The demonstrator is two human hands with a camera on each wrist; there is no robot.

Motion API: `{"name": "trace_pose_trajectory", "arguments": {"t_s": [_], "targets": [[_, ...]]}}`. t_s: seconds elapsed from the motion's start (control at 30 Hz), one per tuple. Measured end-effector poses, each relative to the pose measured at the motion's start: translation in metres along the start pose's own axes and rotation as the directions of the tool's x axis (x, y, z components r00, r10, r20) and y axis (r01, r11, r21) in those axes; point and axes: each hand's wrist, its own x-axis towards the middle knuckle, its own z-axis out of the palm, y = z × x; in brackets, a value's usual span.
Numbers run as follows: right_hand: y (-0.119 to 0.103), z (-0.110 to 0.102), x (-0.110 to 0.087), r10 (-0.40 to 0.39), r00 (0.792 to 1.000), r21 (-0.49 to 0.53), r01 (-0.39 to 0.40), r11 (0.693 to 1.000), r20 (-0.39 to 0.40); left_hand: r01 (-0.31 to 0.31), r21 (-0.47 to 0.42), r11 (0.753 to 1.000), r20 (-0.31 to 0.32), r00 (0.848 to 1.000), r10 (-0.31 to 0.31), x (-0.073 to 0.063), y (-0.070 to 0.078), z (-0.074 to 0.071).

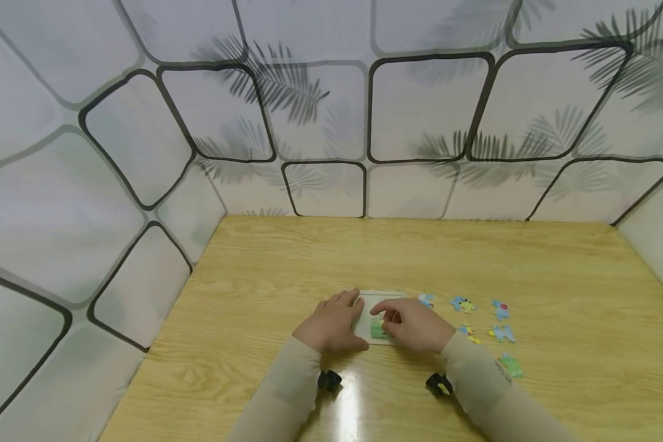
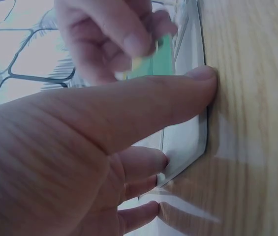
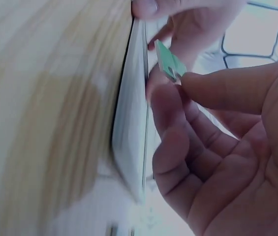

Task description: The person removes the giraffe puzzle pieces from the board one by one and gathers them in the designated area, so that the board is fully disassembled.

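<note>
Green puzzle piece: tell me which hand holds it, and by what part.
The right hand pinches the green puzzle piece by its edge between thumb and fingertips, above the white tray. The left hand rests on the tray, thumb against its rim.

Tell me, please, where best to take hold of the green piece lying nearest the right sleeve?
Pinch the green piece by two opposite edges, coming from above: it lies flat on the table, apart from the other pieces, so probably only its thin rim offers any purchase.
</note>
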Motion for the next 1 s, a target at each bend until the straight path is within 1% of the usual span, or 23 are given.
{"name": "trace_pose_trajectory", "arguments": {"t_s": [0.13,0.27,0.43,0.57,0.7,0.87,1.0], "targets": [[0.009,-0.009,-0.012,-0.030,1.000,0.006,0.030,1.000,0.000,0.006,0.015,1.000,-0.012,1.000,-0.005,0.001,-0.001,0.000],[0.018,-0.018,-0.025,-0.047,0.999,0.007,0.047,0.999,0.007,0.002,0.010,1.000,-0.009,1.000,-0.002,0.001,-0.002,0.000],[0.026,-0.023,-0.038,-0.025,1.000,-0.007,0.025,1.000,0.015,-0.009,-0.007,1.000,-0.002,1.000,0.009,0.001,-0.004,-0.001],[0.031,-0.023,-0.045,-0.011,0.999,-0.002,0.011,1.000,0.051,-0.013,-0.016,1.000,0.002,1.000,0.013,0.000,-0.007,-0.003],[0.034,-0.024,-0.051,-0.029,0.996,-0.020,0.031,0.999,0.086,-0.013,-0.026,1.000,0.005,1.000,0.013,0.001,-0.008,-0.003],[0.032,-0.027,-0.057,-0.072,0.994,-0.067,0.078,0.995,0.080,-0.012,-0.040,0.999,0.007,1.000,0.012,0.001,-0.009,-0.003],[0.032,-0.028,-0.058,-0.070,0.995,-0.094,0.077,0.993,0.070,-0.011,-0.046,0.999,0.009,1.000,0.011,0.001,-0.008,-0.004]]}}
